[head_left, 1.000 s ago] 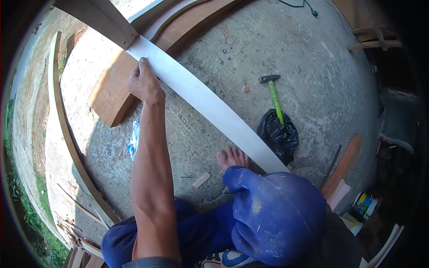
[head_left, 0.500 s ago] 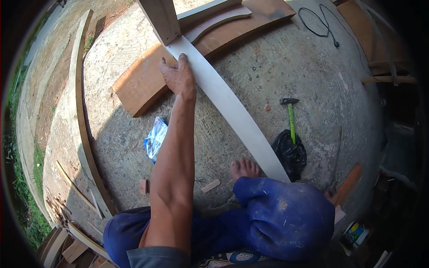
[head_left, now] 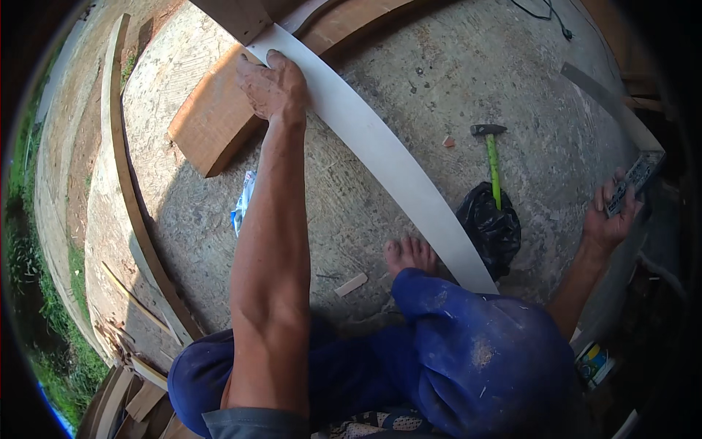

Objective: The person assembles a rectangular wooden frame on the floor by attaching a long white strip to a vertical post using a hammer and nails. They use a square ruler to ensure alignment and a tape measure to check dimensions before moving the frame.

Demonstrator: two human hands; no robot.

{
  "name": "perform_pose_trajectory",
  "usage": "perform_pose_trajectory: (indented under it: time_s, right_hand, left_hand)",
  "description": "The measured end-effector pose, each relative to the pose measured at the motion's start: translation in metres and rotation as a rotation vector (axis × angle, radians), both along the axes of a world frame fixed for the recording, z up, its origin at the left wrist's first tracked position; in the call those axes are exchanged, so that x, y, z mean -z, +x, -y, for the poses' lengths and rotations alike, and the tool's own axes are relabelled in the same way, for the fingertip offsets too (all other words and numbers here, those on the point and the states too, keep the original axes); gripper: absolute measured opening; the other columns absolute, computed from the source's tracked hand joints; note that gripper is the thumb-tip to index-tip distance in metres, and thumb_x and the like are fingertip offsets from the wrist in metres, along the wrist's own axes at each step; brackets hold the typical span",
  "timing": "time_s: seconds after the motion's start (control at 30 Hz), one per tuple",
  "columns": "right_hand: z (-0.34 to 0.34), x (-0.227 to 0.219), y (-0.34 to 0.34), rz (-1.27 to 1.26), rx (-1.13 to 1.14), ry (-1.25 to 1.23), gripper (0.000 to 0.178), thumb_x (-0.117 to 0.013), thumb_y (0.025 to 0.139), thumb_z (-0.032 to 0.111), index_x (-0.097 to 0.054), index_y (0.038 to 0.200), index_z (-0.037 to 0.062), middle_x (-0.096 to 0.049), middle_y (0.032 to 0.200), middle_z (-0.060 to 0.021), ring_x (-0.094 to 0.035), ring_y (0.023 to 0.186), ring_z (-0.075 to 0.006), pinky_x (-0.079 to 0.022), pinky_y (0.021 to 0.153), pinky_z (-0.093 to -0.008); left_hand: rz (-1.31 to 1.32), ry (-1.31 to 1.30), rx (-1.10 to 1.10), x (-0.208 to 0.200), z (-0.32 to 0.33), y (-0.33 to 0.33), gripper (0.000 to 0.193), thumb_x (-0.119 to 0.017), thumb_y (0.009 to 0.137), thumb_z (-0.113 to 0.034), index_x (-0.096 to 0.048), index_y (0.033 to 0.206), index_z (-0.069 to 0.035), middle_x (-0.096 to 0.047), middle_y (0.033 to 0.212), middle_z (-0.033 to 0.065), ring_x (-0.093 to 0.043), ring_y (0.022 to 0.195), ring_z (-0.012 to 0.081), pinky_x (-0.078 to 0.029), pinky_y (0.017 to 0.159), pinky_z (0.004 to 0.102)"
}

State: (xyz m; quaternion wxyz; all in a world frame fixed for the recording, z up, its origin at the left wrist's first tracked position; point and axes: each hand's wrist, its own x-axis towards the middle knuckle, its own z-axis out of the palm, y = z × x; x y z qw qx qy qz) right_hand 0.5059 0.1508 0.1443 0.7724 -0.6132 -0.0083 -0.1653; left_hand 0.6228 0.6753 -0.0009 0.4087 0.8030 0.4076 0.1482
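Observation:
My left hand point(head_left: 274, 88) reaches forward and grips the left edge of a long, curved white board point(head_left: 387, 157), its thumb on the board's face. The board slants from the far end down to my knee. An upright wooden piece point(head_left: 235, 16) meets the board's far end just beyond my fingers. Out at the far right, my right hand point(head_left: 610, 219) is closed around the dark patterned handle of a try square point(head_left: 610, 102). The square's thin grey blade points up and to the left, away from the board.
A thick brown plank point(head_left: 212, 121) lies beneath the board's far end. A green-handled hammer point(head_left: 493, 164) rests against a black plastic bag point(head_left: 491, 230). My bare foot point(head_left: 409, 254) is beside the board. A long timber point(head_left: 121, 146) runs along the left, with wood scraps point(head_left: 135, 388) nearer.
My right hand has come into view at the right with the try square in it. My left hand stays at the board's far end. The whole view has shifted slightly.

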Motion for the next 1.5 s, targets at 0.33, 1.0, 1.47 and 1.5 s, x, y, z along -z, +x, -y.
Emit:
perform_pose_trajectory:
  time_s: [0.33, 1.0, 1.47, 1.5]
  right_hand:
    - [-0.306, 0.095, 0.148, -0.257, -0.515, 0.149, 0.046, -0.057, 0.090, -0.002, -0.039, 0.131, -0.0054, -0.060, 0.095, -0.0055, -0.060, 0.078, -0.0089, -0.051, 0.066, -0.0201]
    - [-0.402, 0.173, 0.180, -0.370, -0.726, -0.061, 0.048, -0.058, 0.097, 0.009, -0.052, 0.141, -0.0092, -0.066, 0.132, -0.0228, -0.065, 0.119, -0.0239, -0.051, 0.103, -0.0329]
    - [-0.411, 0.162, 0.191, -0.346, -0.766, -0.070, 0.050, -0.058, 0.096, 0.003, -0.050, 0.145, -0.0036, -0.065, 0.136, -0.0182, -0.062, 0.123, -0.0177, -0.048, 0.105, -0.0294]
    - [-0.411, 0.166, 0.190, -0.341, -0.748, -0.088, 0.050, -0.058, 0.096, 0.003, -0.050, 0.145, -0.0037, -0.065, 0.135, -0.0181, -0.062, 0.122, -0.0176, -0.049, 0.104, -0.0297]
  left_hand:
    - [-0.014, 0.152, -0.024, 0.004, -0.001, 0.017, 0.061, -0.049, 0.093, -0.025, -0.038, 0.146, 0.005, -0.049, 0.131, 0.0311, -0.053, 0.118, 0.0464, -0.043, 0.102, 0.0505]
    - [0.237, 0.175, 0.101, -0.001, -0.002, 0.011, 0.060, -0.057, 0.099, -0.023, -0.037, 0.151, 0.000, -0.044, 0.135, 0.0240, -0.042, 0.124, 0.0331, -0.035, 0.107, 0.0429]
    - [0.225, 0.319, 0.118, 0.007, -0.007, 0.008, 0.074, -0.074, 0.090, -0.024, -0.037, 0.148, 0.003, -0.047, 0.128, 0.0271, -0.040, 0.123, 0.0397, -0.033, 0.106, 0.0494]
    - [0.226, 0.295, 0.123, 0.005, -0.004, 0.009, 0.075, -0.074, 0.090, -0.024, -0.036, 0.148, 0.004, -0.047, 0.128, 0.0274, -0.041, 0.123, 0.0399, -0.033, 0.106, 0.0495]
